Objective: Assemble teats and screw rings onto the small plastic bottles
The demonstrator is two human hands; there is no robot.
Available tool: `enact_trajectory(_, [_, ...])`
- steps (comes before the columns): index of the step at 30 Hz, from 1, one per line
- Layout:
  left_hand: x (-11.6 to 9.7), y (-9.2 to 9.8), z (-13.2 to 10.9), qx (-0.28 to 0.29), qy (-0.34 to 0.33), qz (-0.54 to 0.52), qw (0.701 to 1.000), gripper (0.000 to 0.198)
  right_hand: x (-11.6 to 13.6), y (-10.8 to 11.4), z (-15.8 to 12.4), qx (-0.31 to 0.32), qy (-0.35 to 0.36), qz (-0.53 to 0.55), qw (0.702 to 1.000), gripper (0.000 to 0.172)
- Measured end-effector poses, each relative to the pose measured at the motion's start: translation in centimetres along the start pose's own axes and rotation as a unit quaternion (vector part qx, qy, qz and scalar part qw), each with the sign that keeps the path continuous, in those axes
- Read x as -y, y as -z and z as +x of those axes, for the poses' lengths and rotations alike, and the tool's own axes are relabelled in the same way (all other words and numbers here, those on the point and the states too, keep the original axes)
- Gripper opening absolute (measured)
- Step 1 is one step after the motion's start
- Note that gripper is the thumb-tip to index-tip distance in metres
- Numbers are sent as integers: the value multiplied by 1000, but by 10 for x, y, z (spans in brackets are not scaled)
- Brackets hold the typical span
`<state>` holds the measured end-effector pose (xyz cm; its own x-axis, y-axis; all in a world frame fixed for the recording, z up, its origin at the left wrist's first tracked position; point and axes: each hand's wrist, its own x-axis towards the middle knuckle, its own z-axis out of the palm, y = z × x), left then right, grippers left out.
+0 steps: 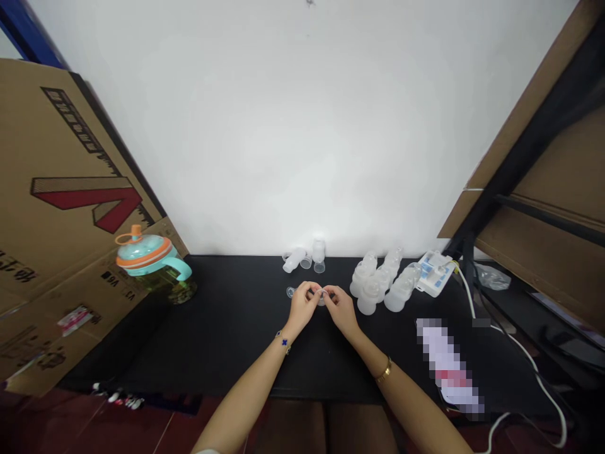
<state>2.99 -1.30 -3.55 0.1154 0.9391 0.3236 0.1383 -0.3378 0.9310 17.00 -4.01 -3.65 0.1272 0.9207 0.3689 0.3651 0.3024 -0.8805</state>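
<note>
Hands: The person's left hand (302,304) and right hand (341,309) meet low over the middle of the black tabletop (212,353), held close together, fingertips pinching one small clear plastic piece (322,297) between them.
Held piece: Partly hidden by the fingers; its exact form cannot be told from this view.
Nearby: A second clear piece (290,292) lies on the black tabletop, just beside the left hand.
Far edge: Translucent bottle parts (307,257) stand and lie at the back of the black tabletop, against the white wall (293,126), one on its side, others upright.
Right of hands: A tight cluster of translucent plastic bottles (373,284) stands on the black tabletop, touching one another, beside a white-and-blue boxed item (435,273).
Left end: A teal-and-orange lidded jug (149,255) with a handle stands at the corner of the black tabletop, in front of a flattened cardboard carton (70,189).
Near right: A pixelated object (449,366), its details obscured, lies on the black tabletop, with a white cable (529,372) running past it.
Wrists: A bracelet with a blue clover charm (284,342) circles the left wrist; a gold bangle (384,371) circles the right.
</note>
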Motion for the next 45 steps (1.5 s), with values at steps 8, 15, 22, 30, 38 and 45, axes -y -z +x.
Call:
enact_trajectory(8, [-1,0,-1,0,-2,-6,1000,23,2,1,0,3,-3,6,1000,26])
enact_trajectory(15, [2,-1,-1,0,4,-1,1000,22,0,0,1,-5,-5,1,1000,25])
enact_trajectory(22, [0,-2,-2,-2,2,4,1000,21,-1,1,1,-8,5,-1,1000,26])
enact_trajectory(30, [0,-2,-2,-5,-8,14,1000,19,0,2,1,-9,9,-8,1000,26])
enact_trajectory(38, [-2,-3,-2,-13,-9,17,1000,20,-1,4,2,-1,17,-11,1000,27])
enact_trajectory(45, [-5,-3,-3,-14,-8,7,1000,22,2,5,1,-4,17,-19,1000,28])
